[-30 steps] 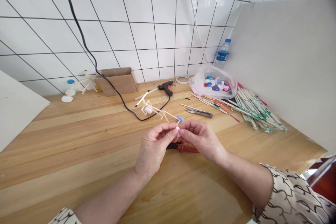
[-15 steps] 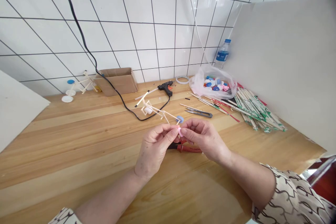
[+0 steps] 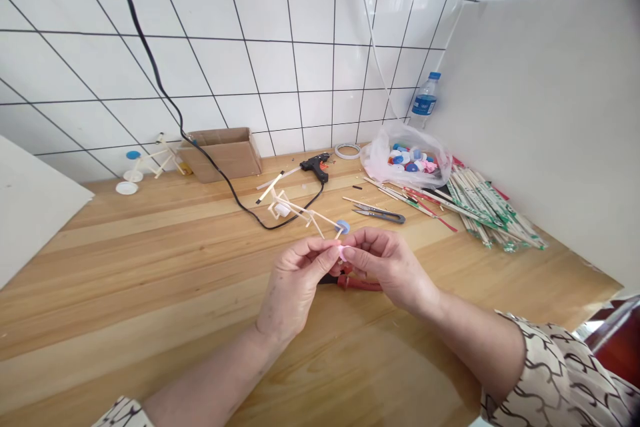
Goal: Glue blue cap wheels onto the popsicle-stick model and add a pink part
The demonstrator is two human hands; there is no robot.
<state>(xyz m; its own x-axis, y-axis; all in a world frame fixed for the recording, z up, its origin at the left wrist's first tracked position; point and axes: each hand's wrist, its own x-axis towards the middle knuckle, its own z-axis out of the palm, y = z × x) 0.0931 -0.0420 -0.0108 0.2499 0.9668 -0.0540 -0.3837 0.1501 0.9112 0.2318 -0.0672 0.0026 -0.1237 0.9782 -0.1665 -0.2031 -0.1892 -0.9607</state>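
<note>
A small pink bottle cap (image 3: 343, 253) is pinched between the fingertips of my left hand (image 3: 296, 283) and my right hand (image 3: 387, 265). My fingers cover most of it. Just beyond them stands a model of thin wooden sticks (image 3: 325, 217), with a blue cap (image 3: 343, 226) at its near end and a white cap (image 3: 283, 209) at its far end. It looks like a small bicycle or tricycle frame. Pliers with red handles (image 3: 360, 282) lie on the table beneath my hands, partly hidden by them.
A black glue gun (image 3: 316, 165), a tape roll (image 3: 347, 151) and thread snips (image 3: 380, 214) lie behind. To the right are a plastic bag of bottle caps (image 3: 370, 163) and wrapped chopsticks (image 3: 493, 203). A cardboard box (image 3: 225, 160) and another stick model (image 3: 160, 163) stand back left.
The pink cap has tilted slightly between my fingertips. Both hands stay in nearly the same place, and the things on the table have not moved.
</note>
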